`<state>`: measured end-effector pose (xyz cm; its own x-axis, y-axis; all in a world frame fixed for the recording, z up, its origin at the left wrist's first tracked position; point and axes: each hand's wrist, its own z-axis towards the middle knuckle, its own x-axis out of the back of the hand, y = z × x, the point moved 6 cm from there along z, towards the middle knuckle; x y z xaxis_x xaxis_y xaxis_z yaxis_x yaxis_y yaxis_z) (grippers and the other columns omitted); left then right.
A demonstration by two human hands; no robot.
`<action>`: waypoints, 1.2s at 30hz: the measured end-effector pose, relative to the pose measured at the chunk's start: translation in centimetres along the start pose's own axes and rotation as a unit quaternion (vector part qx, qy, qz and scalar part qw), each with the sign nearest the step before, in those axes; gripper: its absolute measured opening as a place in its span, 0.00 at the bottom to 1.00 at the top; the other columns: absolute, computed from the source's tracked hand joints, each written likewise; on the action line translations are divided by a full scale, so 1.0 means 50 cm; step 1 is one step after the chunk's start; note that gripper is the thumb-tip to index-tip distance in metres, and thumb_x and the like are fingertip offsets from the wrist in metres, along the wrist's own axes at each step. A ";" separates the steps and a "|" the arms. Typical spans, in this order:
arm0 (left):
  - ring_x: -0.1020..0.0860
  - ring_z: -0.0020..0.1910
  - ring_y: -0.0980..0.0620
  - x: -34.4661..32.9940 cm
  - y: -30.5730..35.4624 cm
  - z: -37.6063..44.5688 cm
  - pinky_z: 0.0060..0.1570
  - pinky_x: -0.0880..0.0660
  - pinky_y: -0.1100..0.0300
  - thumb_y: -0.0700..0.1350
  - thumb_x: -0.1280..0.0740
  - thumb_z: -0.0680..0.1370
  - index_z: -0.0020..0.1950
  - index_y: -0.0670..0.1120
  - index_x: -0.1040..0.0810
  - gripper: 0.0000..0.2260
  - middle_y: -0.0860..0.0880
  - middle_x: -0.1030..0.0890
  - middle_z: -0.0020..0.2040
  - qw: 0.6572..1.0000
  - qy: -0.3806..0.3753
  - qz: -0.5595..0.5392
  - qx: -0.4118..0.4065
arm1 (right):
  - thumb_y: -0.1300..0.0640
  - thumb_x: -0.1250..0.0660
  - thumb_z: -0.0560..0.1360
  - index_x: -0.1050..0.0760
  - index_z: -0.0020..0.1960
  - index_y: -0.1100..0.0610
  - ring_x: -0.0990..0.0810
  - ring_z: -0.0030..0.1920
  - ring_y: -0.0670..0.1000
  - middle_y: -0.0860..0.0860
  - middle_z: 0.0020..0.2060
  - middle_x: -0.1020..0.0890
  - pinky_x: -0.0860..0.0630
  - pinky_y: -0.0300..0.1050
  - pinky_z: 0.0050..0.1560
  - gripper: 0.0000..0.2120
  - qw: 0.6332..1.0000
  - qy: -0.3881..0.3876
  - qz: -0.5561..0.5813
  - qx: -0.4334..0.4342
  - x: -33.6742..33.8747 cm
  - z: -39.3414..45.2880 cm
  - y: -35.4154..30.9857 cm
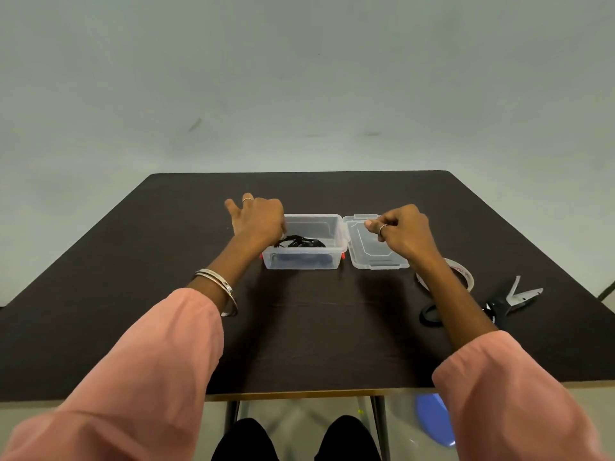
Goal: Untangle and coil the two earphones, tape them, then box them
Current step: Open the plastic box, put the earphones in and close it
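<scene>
Inside, the clear box point(304, 242) holds black, seemingly coiled earphones point(299, 242).

So counting it up: one clear plastic rectangular box point(307, 242) with one flat clear plastic lid point(372, 251) lying beside it, and one tangled bundle of black earphone cable point(299, 242) inside, can't tell how many sets; one roll of clear tape point(461, 271); one pair of black-handled scissors point(506, 302); two hands, left hand point(258, 221) and right hand point(404, 232); all on one dark brown table point(316, 327).
</scene>
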<state>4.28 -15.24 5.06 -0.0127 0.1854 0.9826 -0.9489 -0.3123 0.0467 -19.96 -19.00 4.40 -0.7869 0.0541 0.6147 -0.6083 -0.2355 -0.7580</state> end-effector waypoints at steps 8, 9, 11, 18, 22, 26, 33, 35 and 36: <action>0.29 0.60 0.50 0.080 0.058 -0.053 0.57 0.42 0.46 0.54 0.35 0.77 0.50 0.57 0.16 0.08 0.57 0.18 0.47 0.970 0.137 -0.181 -0.092 | 0.54 0.28 0.73 0.17 0.42 0.59 0.19 0.42 0.53 0.54 0.40 0.16 0.23 0.54 0.51 0.08 0.995 0.072 -0.064 -0.035 0.055 0.013 0.046; 0.30 0.61 0.51 0.084 0.083 -0.064 0.59 0.43 0.46 0.55 0.35 0.77 0.51 0.58 0.17 0.09 0.58 0.18 0.49 0.967 0.132 -0.180 -0.126 | 0.52 0.28 0.73 0.18 0.40 0.58 0.20 0.43 0.54 0.53 0.40 0.16 0.26 0.58 0.57 0.09 0.990 0.087 -0.100 -0.050 0.063 0.015 0.057; 0.32 0.64 0.53 0.081 0.139 -0.092 0.63 0.46 0.42 0.59 0.35 0.75 0.52 0.60 0.17 0.11 0.59 0.19 0.54 0.963 0.112 -0.137 -0.204 | 0.48 0.28 0.73 0.20 0.41 0.57 0.21 0.49 0.57 0.54 0.43 0.17 0.36 0.62 0.62 0.12 0.977 0.085 -0.175 -0.089 0.069 0.015 0.080; 0.34 0.71 0.46 -0.012 0.289 -0.174 0.68 0.60 0.31 0.56 0.37 0.78 0.57 0.52 0.18 0.14 0.52 0.19 0.56 0.923 0.073 0.137 -0.353 | 0.45 0.25 0.68 0.22 0.35 0.55 0.23 0.52 0.58 0.55 0.42 0.17 0.35 0.63 0.61 0.14 0.969 -0.017 -0.199 -0.147 0.059 0.019 0.137; 0.35 0.72 0.42 -0.032 0.314 -0.176 0.67 0.64 0.32 0.51 0.37 0.79 0.55 0.49 0.18 0.11 0.50 0.18 0.55 0.927 0.075 0.155 -0.334 | 0.47 0.27 0.70 0.19 0.38 0.57 0.23 0.49 0.56 0.54 0.39 0.18 0.33 0.60 0.58 0.13 0.975 -0.027 -0.167 -0.145 0.072 0.011 0.144; 0.35 0.72 0.43 -0.029 0.327 -0.167 0.68 0.62 0.32 0.47 0.35 0.79 0.54 0.48 0.18 0.08 0.48 0.18 0.57 0.930 0.077 0.153 -0.324 | 0.52 0.29 0.74 0.17 0.44 0.60 0.25 0.47 0.53 0.54 0.45 0.17 0.37 0.51 0.50 0.11 0.981 -0.031 -0.137 -0.137 0.094 0.000 0.135; 0.28 0.58 0.50 0.082 0.287 -0.138 0.59 0.47 0.46 0.48 0.39 0.78 0.49 0.51 0.17 0.10 0.53 0.18 0.47 0.940 0.210 -0.053 -0.266 | 0.50 0.32 0.76 0.19 0.46 0.56 0.23 0.48 0.50 0.50 0.43 0.20 0.27 0.46 0.48 0.10 0.990 0.070 0.087 -0.091 0.136 0.002 0.112; 0.25 0.52 0.51 0.130 0.251 -0.127 0.55 0.40 0.51 0.48 0.37 0.77 0.47 0.51 0.16 0.09 0.53 0.18 0.43 0.931 0.220 -0.172 -0.237 | 0.45 0.37 0.78 0.22 0.54 0.54 0.24 0.47 0.49 0.48 0.45 0.21 0.27 0.45 0.42 0.14 0.980 0.077 0.171 -0.071 0.140 -0.004 0.089; 0.23 0.49 0.51 0.149 0.230 -0.123 0.53 0.35 0.54 0.47 0.35 0.76 0.47 0.50 0.16 0.08 0.52 0.17 0.42 0.919 0.210 -0.246 -0.226 | 0.42 0.38 0.78 0.24 0.57 0.52 0.23 0.48 0.49 0.48 0.48 0.21 0.25 0.45 0.41 0.16 0.973 0.069 0.210 -0.068 0.137 -0.008 0.076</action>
<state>-8.67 -11.70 11.81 0.4223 0.5736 0.7019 -0.9053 0.3067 0.2939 -27.70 -19.15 5.61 -0.9697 0.1130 0.2166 -0.2310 -0.1354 -0.9635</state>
